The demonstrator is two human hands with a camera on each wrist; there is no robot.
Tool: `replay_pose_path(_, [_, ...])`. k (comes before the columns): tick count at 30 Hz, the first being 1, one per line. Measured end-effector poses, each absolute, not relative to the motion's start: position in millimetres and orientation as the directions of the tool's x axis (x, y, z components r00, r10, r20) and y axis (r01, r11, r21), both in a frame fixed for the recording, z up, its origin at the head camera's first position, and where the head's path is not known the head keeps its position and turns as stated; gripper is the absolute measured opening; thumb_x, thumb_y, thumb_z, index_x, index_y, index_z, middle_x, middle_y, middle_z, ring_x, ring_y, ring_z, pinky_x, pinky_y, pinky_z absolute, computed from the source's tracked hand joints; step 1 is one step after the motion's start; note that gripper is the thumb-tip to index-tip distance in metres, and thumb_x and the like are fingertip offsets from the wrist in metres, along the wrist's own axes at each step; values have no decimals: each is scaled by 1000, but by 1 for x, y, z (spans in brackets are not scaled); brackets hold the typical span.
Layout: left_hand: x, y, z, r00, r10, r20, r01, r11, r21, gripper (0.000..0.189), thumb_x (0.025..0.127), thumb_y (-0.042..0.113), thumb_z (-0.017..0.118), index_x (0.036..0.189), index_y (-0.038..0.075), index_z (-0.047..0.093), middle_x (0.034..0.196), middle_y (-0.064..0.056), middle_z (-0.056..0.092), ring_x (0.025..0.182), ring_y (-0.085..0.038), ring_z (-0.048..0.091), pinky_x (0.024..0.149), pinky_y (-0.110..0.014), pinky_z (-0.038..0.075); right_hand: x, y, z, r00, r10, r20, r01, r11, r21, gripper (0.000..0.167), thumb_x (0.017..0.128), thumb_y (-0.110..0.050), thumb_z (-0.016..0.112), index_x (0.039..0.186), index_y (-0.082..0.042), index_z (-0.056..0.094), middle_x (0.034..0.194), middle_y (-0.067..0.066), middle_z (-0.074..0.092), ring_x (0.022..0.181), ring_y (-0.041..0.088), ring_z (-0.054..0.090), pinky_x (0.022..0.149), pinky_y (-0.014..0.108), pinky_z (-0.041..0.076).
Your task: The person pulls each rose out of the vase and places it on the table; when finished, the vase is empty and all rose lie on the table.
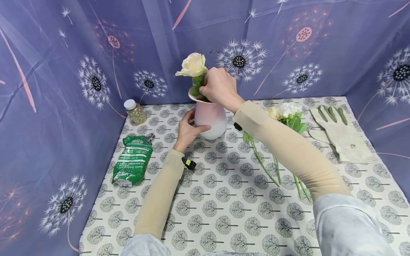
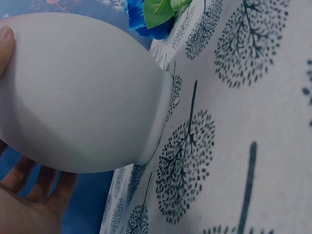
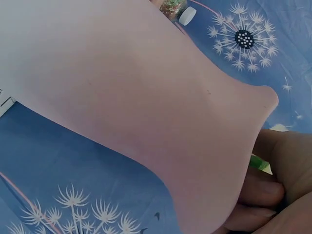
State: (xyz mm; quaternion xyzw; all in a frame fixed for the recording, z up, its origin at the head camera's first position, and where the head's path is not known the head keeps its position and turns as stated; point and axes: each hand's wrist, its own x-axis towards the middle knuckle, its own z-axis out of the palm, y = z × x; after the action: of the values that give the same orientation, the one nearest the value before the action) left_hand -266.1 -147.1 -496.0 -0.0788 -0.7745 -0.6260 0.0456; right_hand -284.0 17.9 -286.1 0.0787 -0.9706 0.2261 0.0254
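Note:
A pink-and-white vase (image 1: 209, 119) stands on the patterned cloth at the back. My left hand (image 1: 187, 131) grips it from the left, thumb across the front and fingers round behind. In the left wrist view, the vase's white lower body (image 2: 83, 92) fills the left side, its base at the cloth. A cream rose (image 1: 193, 65) rises from the vase's mouth, leaning left. My right hand (image 1: 221, 87) is at the rim, curled fingers pinching the rose at its leafy stem. The vase wall hides the lower stem. In the right wrist view, curled fingers (image 3: 261, 187) show beyond the rim.
White and cream flowers (image 1: 289, 110) lie to the right, partly behind my right forearm. Blue petals (image 2: 156, 19) show in the left wrist view. Light work gloves (image 1: 344, 137) lie far right. A lidded jar (image 1: 136, 113) and a clipped green bag (image 1: 133, 160) are at left.

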Motion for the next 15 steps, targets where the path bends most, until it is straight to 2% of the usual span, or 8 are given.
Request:
replay_pose_path(3, [-266,-147,-496,-983,64,172,182,206,962,94,76,19,101,157,13,55,149,-20,65,137,-38,65,118,-48,58,-284,16,-287,-988,-130,88,-155,890,-429,24,94,-24,73,72,-16,70,86,5,74,95,28,73,93,56,62])
replay_pose_path(7, [-266,-147,-496,-984,62,169,179,204,963,93,76,18,101,157,12,55,148,-20,65,137,-38,65,119,-48,58,-286,15,-289,-988,-119,94,-148,894,-424,26,94,-26,74,73,-17,62,89,6,71,99,30,73,96,58,62])
replay_pose_path(11, [-266,-147,-495,-987,58,151,159,194,968,93,75,17,101,156,13,56,147,-20,65,137,-37,65,120,-47,57,-286,14,-290,-987,-118,106,-152,893,-423,26,94,-25,74,74,-17,60,91,6,72,99,30,72,95,57,62])
replay_pose_path(15, [-265,-147,-494,-987,55,149,157,203,966,93,75,18,101,156,12,56,147,-20,66,137,-37,65,119,-48,57,-284,16,-290,-985,-121,121,-162,888,-431,25,92,-19,71,70,-17,60,86,6,71,93,28,70,89,55,62])
